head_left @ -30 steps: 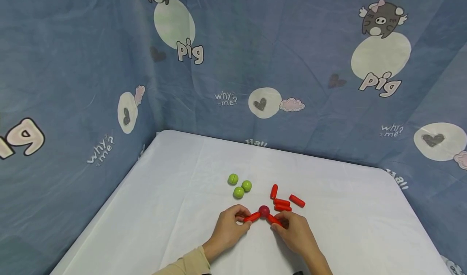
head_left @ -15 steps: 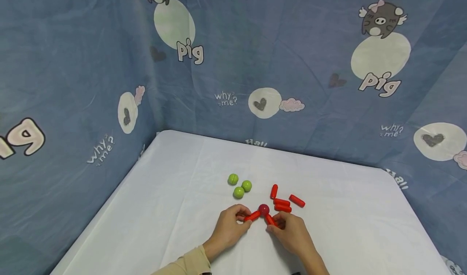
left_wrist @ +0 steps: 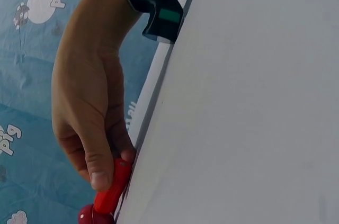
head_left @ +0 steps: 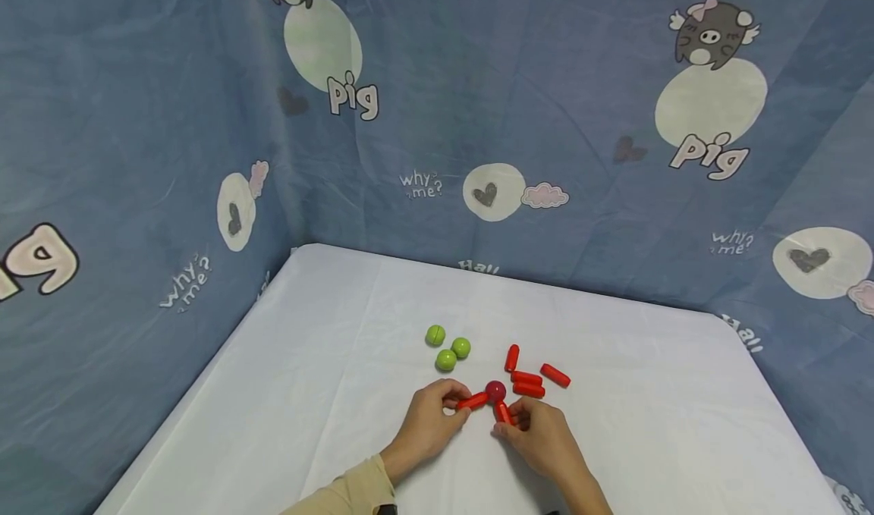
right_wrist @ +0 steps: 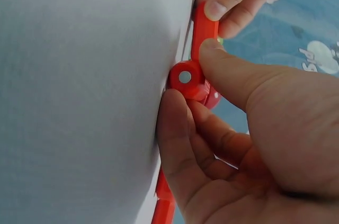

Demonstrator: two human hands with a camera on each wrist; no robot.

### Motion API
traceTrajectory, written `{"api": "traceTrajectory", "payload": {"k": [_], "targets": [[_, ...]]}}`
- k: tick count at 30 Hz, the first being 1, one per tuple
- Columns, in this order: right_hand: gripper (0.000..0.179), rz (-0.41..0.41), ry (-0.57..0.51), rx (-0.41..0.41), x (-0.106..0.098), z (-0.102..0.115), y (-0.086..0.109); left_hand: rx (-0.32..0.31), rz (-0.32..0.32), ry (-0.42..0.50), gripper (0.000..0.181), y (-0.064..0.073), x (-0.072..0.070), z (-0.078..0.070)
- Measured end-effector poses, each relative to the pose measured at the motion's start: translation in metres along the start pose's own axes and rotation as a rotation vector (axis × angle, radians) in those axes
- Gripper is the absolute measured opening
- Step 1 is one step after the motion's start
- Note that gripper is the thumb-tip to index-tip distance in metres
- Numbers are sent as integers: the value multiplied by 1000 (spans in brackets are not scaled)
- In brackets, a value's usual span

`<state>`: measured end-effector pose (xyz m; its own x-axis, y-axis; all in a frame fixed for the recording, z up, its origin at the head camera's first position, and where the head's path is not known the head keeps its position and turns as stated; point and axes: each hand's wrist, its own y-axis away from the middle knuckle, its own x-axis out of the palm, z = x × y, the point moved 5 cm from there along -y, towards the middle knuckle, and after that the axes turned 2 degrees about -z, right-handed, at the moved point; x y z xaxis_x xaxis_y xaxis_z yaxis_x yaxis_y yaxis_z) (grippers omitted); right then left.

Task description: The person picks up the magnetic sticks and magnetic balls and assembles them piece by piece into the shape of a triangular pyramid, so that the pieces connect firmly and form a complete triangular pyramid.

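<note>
White table (head_left: 649,394). On it: three green balls (head_left: 446,360), close together; to their right, four loose red rods (head_left: 529,390), two side by side, the others near. Closer in: crimson ball (head_left: 495,391), two held rods (head_left: 473,400) touching it; contact with table unclear.

The left wrist view's bottom edge crops the crimson ball (left_wrist: 88,217)

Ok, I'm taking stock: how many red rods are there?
6 red rods: one in the left hand, one in the right hand; loose, two side by side, one behind, one rightmost.
</note>
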<state>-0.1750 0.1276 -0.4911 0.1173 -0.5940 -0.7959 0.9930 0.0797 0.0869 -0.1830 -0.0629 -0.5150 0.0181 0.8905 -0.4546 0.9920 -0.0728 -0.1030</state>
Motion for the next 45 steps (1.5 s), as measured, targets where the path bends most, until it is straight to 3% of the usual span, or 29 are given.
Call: {"api": "traceTrajectory", "payload": {"k": [5, 12, 18, 29, 45], "targets": [[28, -1, -7, 16, 0, 0, 0, 36, 14, -44, 16, -2, -1, 0], [33, -65, 2, 37, -4, -3, -3, 59, 63, -87, 17, -4, 0, 1], [43, -92, -5, 1, -5, -2, -3, 119, 87, -94, 19, -5, -1, -1], [53, -86, -88, -74, -2, 0, -2, 154, 147, -88, 20, -10, 1, -2], [37, -90, -73, -109, -1, 1, -2, 190, 155, -60, 21, -12, 3, -3]]}}
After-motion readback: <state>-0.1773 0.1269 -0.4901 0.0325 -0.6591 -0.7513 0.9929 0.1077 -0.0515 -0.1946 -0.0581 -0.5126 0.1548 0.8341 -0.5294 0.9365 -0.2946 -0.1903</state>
